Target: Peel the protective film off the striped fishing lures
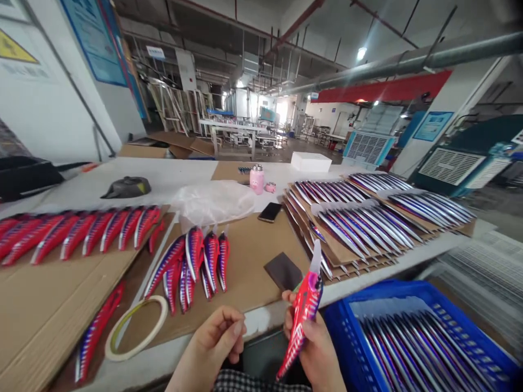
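Note:
My right hand (314, 340) grips a fishing lure (304, 307) with a red covering, purple-and-silver stripes and a clear pale tab sticking up from its top end. The lure stands tilted just past the table's front edge. To its left, my left hand (223, 340) is closed, thumb against curled fingers; whether something small sits in them is hidden. Several red-covered lures (194, 250) lie in a cluster on the cardboard ahead of my left hand. Beside them is a roll of masking tape (161, 326), with a single red lure (98, 332) left of it.
A row of red lures (92, 234) covers the left cardboard. Silver-purple lures (363, 228) lie on stacked cardboard at right; more fill a blue basket (347, 337). A dark square sheet (281, 270), phone (270, 212), plastic bag (216, 198) and pink bottle (256, 179) occupy the middle.

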A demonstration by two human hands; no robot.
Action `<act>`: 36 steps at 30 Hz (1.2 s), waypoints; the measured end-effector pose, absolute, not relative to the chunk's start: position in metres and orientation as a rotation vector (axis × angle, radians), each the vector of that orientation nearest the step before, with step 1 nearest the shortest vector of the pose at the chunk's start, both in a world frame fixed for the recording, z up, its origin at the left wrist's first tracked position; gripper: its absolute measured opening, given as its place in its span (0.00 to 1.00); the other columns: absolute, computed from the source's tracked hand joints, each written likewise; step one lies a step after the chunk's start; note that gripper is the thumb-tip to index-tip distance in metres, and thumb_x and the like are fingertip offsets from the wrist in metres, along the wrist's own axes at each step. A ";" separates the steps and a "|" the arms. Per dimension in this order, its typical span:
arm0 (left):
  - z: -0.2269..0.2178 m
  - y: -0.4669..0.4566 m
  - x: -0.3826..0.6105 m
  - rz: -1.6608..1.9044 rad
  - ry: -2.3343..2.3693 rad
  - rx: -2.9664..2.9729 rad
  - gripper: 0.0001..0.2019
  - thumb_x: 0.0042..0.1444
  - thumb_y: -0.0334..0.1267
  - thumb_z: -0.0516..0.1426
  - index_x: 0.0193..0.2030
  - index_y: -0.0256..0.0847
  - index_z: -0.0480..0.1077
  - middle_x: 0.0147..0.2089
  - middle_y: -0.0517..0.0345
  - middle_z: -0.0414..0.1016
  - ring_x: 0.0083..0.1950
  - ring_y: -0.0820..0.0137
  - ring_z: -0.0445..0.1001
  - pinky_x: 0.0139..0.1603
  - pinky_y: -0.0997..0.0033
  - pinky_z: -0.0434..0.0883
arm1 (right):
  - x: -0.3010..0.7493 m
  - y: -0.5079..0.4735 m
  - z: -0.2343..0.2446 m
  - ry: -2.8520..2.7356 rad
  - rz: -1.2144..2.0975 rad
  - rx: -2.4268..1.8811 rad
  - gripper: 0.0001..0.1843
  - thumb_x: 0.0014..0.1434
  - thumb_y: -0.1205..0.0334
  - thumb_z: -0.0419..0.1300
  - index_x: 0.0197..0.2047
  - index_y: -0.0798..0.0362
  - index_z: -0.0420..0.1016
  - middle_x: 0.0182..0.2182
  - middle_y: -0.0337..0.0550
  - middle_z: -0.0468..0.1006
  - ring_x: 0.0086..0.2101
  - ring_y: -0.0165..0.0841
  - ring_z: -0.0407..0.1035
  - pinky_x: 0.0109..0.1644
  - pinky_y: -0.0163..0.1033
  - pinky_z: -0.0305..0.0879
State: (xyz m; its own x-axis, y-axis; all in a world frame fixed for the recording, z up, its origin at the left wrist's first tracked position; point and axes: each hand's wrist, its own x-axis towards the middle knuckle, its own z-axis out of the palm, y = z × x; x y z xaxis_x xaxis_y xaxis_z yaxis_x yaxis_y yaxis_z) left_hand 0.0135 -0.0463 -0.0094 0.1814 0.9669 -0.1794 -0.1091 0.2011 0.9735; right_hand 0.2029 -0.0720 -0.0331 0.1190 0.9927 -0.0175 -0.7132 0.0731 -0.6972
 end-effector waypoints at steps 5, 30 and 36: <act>-0.028 -0.049 0.031 0.836 1.018 1.101 0.18 0.45 0.54 0.63 0.29 0.41 0.69 0.19 0.64 0.69 0.21 0.74 0.65 0.23 0.76 0.62 | 0.190 -0.098 -0.029 -0.700 1.568 -0.676 0.31 0.40 0.52 0.73 0.47 0.56 0.77 0.24 0.40 0.76 0.25 0.29 0.65 0.29 0.32 0.56; -0.054 -0.060 0.032 0.639 0.880 1.102 0.13 0.47 0.43 0.63 0.33 0.37 0.68 0.21 0.63 0.70 0.16 0.83 0.52 0.15 0.81 0.48 | 0.189 -0.108 -0.046 -0.787 1.696 -0.839 0.21 0.33 0.56 0.76 0.30 0.58 0.79 0.22 0.37 0.73 0.21 0.21 0.59 0.23 0.27 0.50; -0.058 -0.062 0.033 0.741 0.938 1.090 0.12 0.45 0.42 0.65 0.31 0.37 0.70 0.20 0.64 0.69 0.18 0.80 0.57 0.19 0.80 0.53 | 0.184 -0.111 -0.048 -0.845 1.691 -0.876 0.27 0.36 0.50 0.75 0.40 0.52 0.79 0.21 0.33 0.71 0.16 0.19 0.50 0.19 0.27 0.48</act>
